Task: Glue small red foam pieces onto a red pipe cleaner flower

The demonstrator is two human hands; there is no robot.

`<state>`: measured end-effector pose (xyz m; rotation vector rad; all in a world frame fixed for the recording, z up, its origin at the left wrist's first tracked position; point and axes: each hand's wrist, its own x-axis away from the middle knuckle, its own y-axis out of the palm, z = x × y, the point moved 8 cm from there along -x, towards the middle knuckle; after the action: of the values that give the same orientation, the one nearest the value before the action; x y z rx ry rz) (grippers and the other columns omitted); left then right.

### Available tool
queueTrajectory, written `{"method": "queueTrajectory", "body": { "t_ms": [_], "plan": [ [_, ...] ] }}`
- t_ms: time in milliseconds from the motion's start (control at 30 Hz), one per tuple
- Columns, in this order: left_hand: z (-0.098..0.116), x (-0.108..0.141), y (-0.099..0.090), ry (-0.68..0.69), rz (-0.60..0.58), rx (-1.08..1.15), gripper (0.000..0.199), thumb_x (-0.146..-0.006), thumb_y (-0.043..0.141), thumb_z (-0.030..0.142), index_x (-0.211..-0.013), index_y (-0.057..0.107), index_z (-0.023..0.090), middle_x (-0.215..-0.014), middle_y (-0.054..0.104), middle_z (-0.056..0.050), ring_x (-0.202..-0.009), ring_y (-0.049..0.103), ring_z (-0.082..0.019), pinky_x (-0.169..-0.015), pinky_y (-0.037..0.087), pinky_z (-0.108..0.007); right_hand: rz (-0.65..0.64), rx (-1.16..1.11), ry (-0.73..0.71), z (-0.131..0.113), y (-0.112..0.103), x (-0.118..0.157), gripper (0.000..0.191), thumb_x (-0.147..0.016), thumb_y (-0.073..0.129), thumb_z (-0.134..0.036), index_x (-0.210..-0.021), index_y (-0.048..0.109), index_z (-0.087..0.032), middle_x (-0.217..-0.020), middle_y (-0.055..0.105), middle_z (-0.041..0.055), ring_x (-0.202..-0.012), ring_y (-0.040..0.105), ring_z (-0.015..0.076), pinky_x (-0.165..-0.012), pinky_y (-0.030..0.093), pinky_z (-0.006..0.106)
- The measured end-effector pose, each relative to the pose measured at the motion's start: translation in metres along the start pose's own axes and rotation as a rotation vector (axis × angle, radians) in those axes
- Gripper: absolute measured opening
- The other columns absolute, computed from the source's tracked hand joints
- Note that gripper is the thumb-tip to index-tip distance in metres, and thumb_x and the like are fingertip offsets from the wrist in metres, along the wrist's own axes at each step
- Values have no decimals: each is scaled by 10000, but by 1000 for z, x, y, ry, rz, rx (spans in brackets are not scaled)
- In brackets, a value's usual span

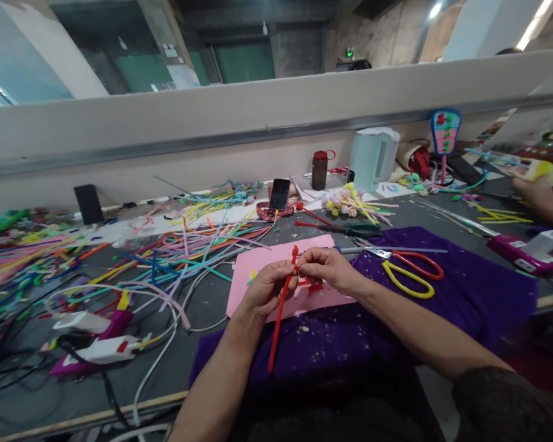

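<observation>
A red pipe cleaner (279, 325) hangs down from between my hands, its upper end twisted into a small knotted shape above the fingertips. My left hand (270, 285) is closed, pinching it from the left. On the other side my right hand (325, 269) pinches the same red piece near its top, and the fingertips of both hands almost meet. Beneath them lies a pink sheet (244, 264) with small red bits on it. A purple cloth (470, 270) spreads under the sheet, and scissors (410, 276) with red and yellow handles rest on it to the right.
Many coloured pipe cleaners (203, 245) cover the table's left side, near power strips (105, 350) and cables. A phone (279, 194), a brown bottle (319, 170) and a pale kettle (373, 158) stand toward the back. Another person's hand (537, 190) is at the far right.
</observation>
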<state>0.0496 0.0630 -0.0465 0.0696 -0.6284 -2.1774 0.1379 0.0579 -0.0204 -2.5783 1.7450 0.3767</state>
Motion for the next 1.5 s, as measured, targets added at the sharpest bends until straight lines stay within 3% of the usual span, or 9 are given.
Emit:
{"method": "queueTrajectory", "body": {
  "t_ms": [167, 567, 967, 1067, 1200, 1333, 1500],
  "plan": [
    [-1, -1, -2, 10, 11, -13, 129, -717, 566, 224, -681, 541, 103, -459, 495, 15, -367, 405, -37, -385, 274, -154, -1, 22, 7, 0, -2, -1, 230, -705, 645, -342, -778, 603, -128, -528, 533, -33, -417, 427, 49, -393, 314, 168],
    [2, -3, -7, 63, 44, -58, 146, -722, 570, 246, -695, 529, 109, -467, 492, 28, -360, 369, -25, -379, 228, -153, -32, -169, 119, 18, 0, -7, 255, -665, 679, -350, -741, 580, -128, -531, 548, -25, -418, 443, 55, -395, 314, 170],
    [0, -4, -5, 61, 58, -105, 166, -706, 584, 271, -674, 517, 122, -455, 503, 29, -342, 358, -29, -366, 213, -161, -82, -186, 139, 15, 2, -6, 247, -658, 688, -339, -705, 579, -123, -538, 533, -31, -425, 438, 47, -412, 313, 168],
    [3, -4, -6, 93, 78, -26, 140, -708, 572, 246, -712, 541, 110, -472, 504, 30, -358, 376, -28, -372, 243, -153, -13, -60, 72, 6, -2, -5, 236, -736, 609, -365, -779, 613, -132, -578, 571, -8, -445, 473, 64, -400, 310, 173],
    [3, -6, -9, 102, 110, 45, 121, -702, 568, 230, -705, 536, 113, -461, 495, 31, -375, 400, -40, -374, 276, -152, 168, 199, -160, -19, -14, 0, 228, -768, 569, -340, -907, 646, -177, -759, 627, 25, -589, 543, 100, -486, 385, 203],
    [1, -6, -8, 77, 106, 41, 118, -689, 577, 223, -689, 534, 112, -463, 496, 31, -366, 395, -41, -367, 287, -156, 164, 439, -326, -32, -8, 4, 135, -752, 592, -273, -828, 667, -190, -771, 624, 32, -645, 545, 122, -594, 419, 246],
    [-1, -5, -5, 46, 92, 8, 132, -686, 590, 239, -681, 532, 120, -470, 511, 28, -367, 409, -44, -372, 295, -157, 180, 583, -358, -33, -7, 4, 101, -777, 557, -236, -791, 642, -184, -721, 606, 25, -601, 525, 114, -569, 405, 243]
  ]
}}
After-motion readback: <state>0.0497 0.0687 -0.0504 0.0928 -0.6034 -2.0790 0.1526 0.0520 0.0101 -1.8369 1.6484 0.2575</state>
